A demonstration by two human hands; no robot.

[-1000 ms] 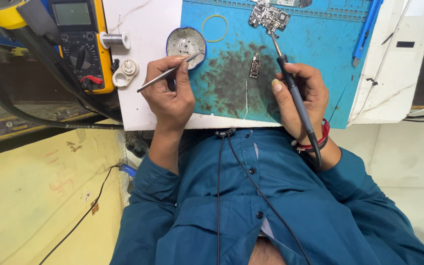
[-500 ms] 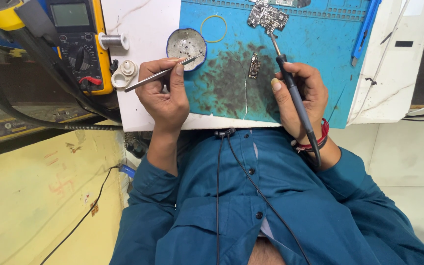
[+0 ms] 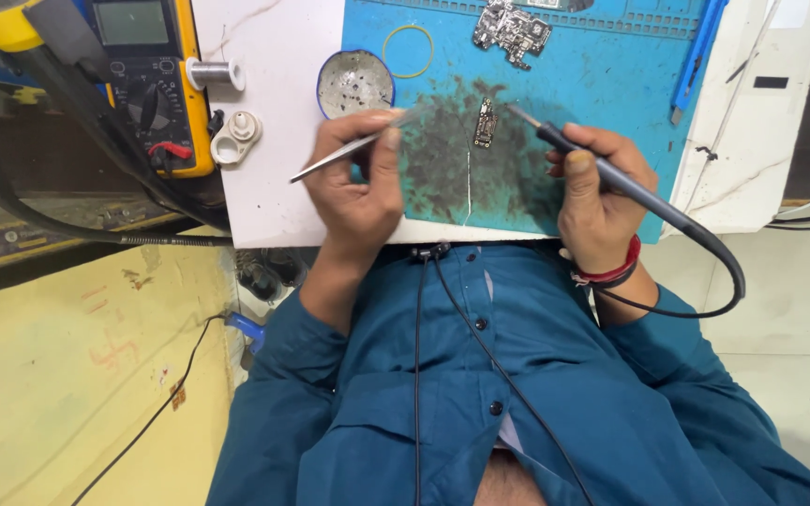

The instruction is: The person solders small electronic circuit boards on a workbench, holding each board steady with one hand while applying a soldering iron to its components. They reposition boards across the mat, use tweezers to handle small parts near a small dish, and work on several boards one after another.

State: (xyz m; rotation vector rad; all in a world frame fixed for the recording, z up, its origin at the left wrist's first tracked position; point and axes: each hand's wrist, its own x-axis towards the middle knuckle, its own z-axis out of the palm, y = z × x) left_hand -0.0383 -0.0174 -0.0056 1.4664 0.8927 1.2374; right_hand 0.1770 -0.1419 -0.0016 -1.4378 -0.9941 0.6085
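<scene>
Head camera view, looking down a person's teal shirt front to a white worktop topped with a blue silicone repair mat (image 3: 611, 84), its middle smeared dark. Left hand (image 3: 356, 183) is closed around slim metal tweezers (image 3: 349, 150), pinched between thumb and fingers, lying slantwise with one end pointing left over the white top and the other toward the mat. Right hand (image 3: 602, 187) is closed in a pen grip around a dark soldering iron (image 3: 592, 159); its tip points up and left, near a small narrow circuit board (image 3: 486, 123) lying flat on the stained patch, not touching it. A black cable loops from the iron's handle past the wrist. Above the left hand sits a round blue-rimmed tin (image 3: 355, 82). A larger bare circuit board (image 3: 512, 26) lies at the mat's far edge. Left of the worktop lies a yellow multimeter (image 3: 147, 80), with a small spool of solder wire (image 3: 215, 73) beside it.
</scene>
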